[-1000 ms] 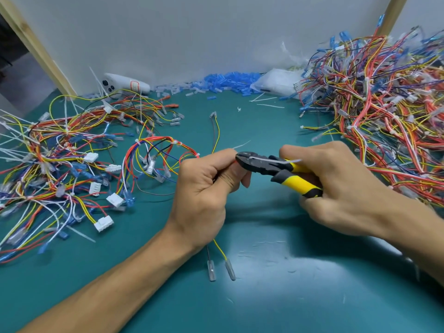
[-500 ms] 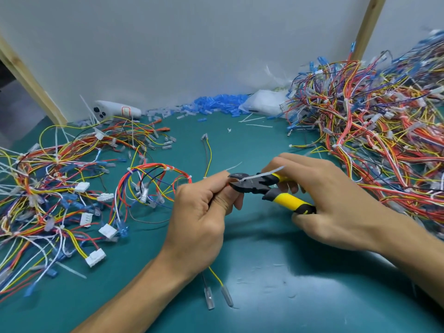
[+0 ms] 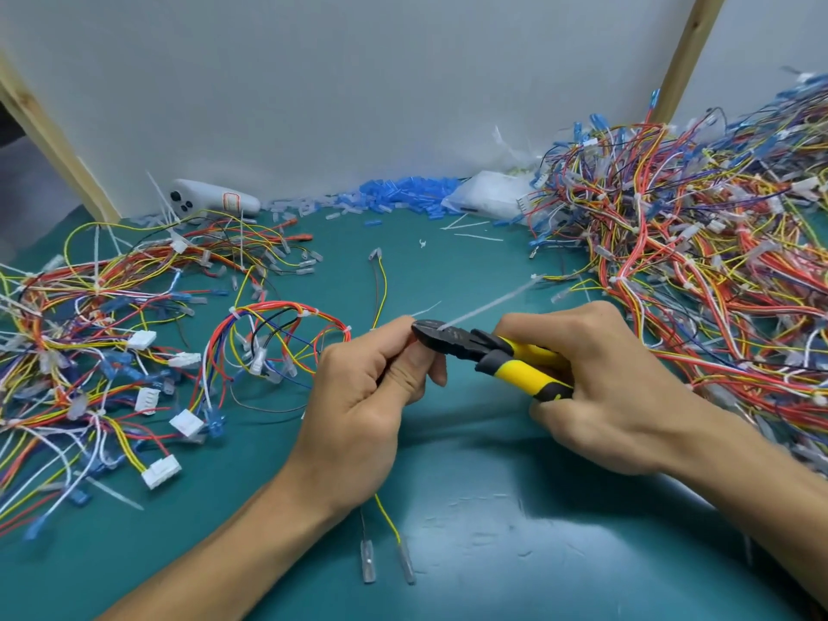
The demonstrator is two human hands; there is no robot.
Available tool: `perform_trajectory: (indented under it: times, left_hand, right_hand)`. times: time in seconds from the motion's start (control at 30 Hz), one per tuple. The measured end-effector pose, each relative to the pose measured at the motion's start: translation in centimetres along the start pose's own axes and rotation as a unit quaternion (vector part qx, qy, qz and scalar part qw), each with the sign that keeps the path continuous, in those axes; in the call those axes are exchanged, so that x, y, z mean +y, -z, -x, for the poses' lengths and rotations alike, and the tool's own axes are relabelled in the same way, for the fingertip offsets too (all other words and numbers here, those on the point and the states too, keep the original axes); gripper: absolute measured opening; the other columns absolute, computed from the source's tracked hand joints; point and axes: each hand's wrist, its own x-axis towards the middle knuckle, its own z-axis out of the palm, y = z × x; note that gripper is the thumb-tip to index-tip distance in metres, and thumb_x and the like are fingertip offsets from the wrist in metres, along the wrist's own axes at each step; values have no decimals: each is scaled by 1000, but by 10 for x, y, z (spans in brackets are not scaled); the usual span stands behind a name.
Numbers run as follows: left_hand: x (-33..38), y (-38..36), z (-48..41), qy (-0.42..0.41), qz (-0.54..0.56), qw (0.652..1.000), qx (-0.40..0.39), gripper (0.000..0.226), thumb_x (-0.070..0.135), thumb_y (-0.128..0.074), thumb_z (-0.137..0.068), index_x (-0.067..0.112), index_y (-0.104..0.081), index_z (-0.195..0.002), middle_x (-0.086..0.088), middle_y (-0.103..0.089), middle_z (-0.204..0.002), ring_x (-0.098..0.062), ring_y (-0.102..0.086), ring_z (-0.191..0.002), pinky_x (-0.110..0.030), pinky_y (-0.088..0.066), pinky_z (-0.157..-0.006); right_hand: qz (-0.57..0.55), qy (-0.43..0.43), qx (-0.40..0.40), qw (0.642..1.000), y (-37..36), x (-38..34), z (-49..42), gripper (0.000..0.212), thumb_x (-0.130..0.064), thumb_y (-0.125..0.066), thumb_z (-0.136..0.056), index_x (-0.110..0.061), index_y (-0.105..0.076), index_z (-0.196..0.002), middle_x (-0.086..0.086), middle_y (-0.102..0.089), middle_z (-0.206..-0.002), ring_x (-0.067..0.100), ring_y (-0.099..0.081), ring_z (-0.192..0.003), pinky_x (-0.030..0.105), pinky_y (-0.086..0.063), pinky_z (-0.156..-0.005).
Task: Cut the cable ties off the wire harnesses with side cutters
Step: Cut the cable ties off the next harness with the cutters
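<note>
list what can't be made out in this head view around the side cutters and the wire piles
1. Where the cable tie loops the two-wire harness: hidden inside the curled fingers of the left hand.
2. Whether the side cutters in the right hand have bitten through: the tip is too small to tell and lies against the left thumb.
3. Right harness pile: cut off by the right edge.
4. Label on the white device: too small to read.

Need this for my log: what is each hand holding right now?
Left hand: closed, pinching the two-wire harness.
Right hand: closed round the side cutters.
</note>
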Motion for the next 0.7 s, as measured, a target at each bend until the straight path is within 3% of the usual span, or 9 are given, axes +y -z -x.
perform_trajectory:
  times: [0.13,0.2,0.37,0.57,0.7]
  left_hand:
    - [-1,2,-1,14,-6,999,-37,39,46,-44,-107,18,-70,-102,5,-34,-63,-21,-29,-57,-35,-23,-53]
    - [-1,3,-2,18,-25,999,-40,39,47,-43,-108,20,-69,-97,7,-35,-62,-21,-31,-57,-37,-25,-54]
    - [0,3,-3,3,-91,996,-23,33,31,-43,-111,20,-54,-82,11,-37,-61,-12,-33,-56,-25,-27,-55]
    - [6,2,0,5,-93,995,-19,32,33,-40,-111,21,-54,-84,9,-35,-63,-18,-32,-58,-36,-26,-56]
    - [8,2,2,-3,-106,994,-41,31,32,-40,-111,18,-55,-87,6,-38,-65,-18,-34,-61,-38,-29,-57]
  right_hand:
    - [-6,-6,-2,1000,-1,2,1,18,-9,-55,-58,-13,-44,-72,8,-24,-63,18,-18,-62,40,-18,-51]
    - [10,-5,5,1000,0,4,0,17,-9,-55,-59,-12,-48,-74,8,-26,-63,18,-20,-60,40,-20,-51]
    - [55,-2,37,998,0,8,-3,17,-12,-60,-61,-16,-53,-76,3,-37,-61,21,-32,-60,37,-27,-53]
    - [50,17,6,999,4,10,-5,40,-5,-66,-57,-23,-61,-92,-8,-50,-76,15,-50,-74,20,-33,-61]
    - [45,25,1,999,3,8,-5,44,-4,-63,-55,-21,-63,-96,-7,-52,-80,16,-51,-76,19,-35,-63]
